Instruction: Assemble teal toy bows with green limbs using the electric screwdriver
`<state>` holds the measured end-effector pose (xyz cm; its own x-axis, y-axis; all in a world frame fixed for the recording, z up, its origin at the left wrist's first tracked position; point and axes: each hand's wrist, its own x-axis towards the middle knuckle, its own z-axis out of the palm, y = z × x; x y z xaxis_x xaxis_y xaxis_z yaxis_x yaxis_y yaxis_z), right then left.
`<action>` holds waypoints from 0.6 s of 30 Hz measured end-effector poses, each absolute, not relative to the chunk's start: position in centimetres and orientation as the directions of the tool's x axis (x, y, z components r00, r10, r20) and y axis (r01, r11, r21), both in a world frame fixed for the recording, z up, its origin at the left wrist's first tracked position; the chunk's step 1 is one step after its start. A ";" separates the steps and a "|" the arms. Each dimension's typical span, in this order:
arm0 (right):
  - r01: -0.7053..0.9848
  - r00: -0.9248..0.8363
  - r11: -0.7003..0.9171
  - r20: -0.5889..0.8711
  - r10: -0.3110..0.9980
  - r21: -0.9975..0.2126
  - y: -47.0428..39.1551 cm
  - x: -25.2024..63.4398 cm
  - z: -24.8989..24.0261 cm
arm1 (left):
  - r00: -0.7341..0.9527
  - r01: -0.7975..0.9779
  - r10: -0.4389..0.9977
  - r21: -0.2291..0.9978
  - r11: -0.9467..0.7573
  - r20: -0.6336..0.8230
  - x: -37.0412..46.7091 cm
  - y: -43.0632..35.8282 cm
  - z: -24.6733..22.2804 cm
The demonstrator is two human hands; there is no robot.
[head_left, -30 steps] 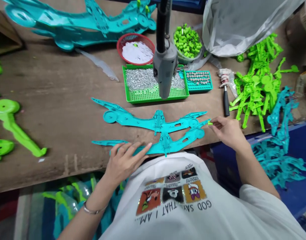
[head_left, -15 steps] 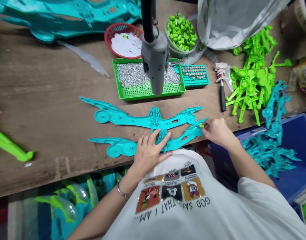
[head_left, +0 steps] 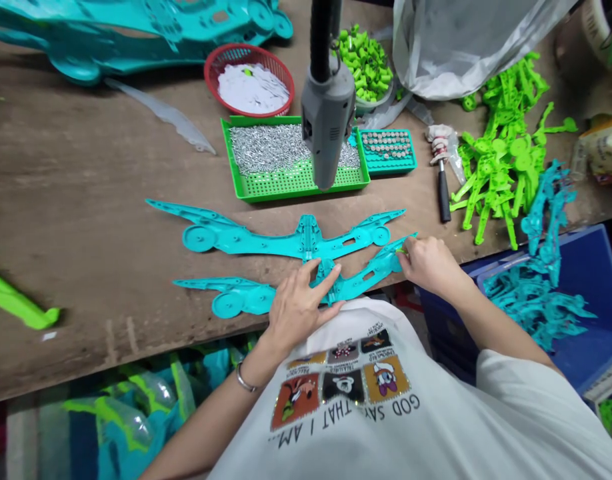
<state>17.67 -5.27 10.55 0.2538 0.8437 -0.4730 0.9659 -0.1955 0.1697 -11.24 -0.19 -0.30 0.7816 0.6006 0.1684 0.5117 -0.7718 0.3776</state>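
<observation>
Two long teal plastic parts lie side by side across the table. On the nearer teal part [head_left: 360,283], my left hand [head_left: 297,301] rests with its fingers spread, pressing near the ridged centre. My right hand [head_left: 433,264] is closed in a pinch at that part's right end. A bit of a small green piece [head_left: 401,251] shows at those fingertips; most of it is hidden. Just beyond lies the farther teal part [head_left: 266,243], touched by my left fingertips at most.
A grey power tool [head_left: 328,127] hangs over a green tray [head_left: 301,193] of small metal pins. Behind are a red basket [head_left: 212,85] and green caps [head_left: 369,67]. To the right lie a hammer-like tool [head_left: 443,193], green parts [head_left: 503,160] and a blue crate [head_left: 599,280].
My right hand has shifted slightly left and farther over the small green piece, which now shows less. My left hand stays put. The hanging tool has swung to the right in view.
</observation>
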 end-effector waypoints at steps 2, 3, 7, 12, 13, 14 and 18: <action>0.968 0.245 -0.186 -0.474 0.846 0.167 -5.1 17.9 10.8 | 0.778 0.515 0.607 0.390 -0.763 0.161 -11.2 -0.2 -0.3; 0.968 0.245 -0.190 -0.469 0.848 0.162 -5.0 18.1 10.8 | 0.776 0.516 0.610 0.396 -0.760 0.158 -11.2 -0.2 -0.2; 0.973 0.215 -0.232 -0.396 0.893 0.007 -5.6 19.2 9.7 | 0.774 0.514 0.613 0.408 -0.755 0.159 -11.1 0.2 -0.2; 0.900 0.124 -0.188 -0.182 0.975 -0.394 -7.0 20.8 6.7 | 0.779 0.535 0.613 0.369 -0.760 0.133 -11.3 1.5 0.1; 0.882 0.117 -0.164 -0.132 0.984 -0.442 -7.1 20.9 6.3 | 0.780 0.538 0.612 0.363 -0.761 0.127 -11.3 1.8 0.2; 0.871 0.107 -0.135 -0.085 0.991 -0.473 -7.1 21.0 6.1 | 0.782 0.538 0.610 0.361 -0.762 0.123 -11.3 2.0 0.3; 0.868 -0.024 0.049 0.057 0.998 -0.495 -6.4 21.3 6.1 | 0.790 0.526 0.601 0.371 -0.766 0.122 -11.1 2.5 0.5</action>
<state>21.28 -6.41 6.10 -0.0237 0.9981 0.0573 0.8675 0.0491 -0.4949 -11.14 2.55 0.52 0.7897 0.6013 0.1220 0.5257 -0.7656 0.3708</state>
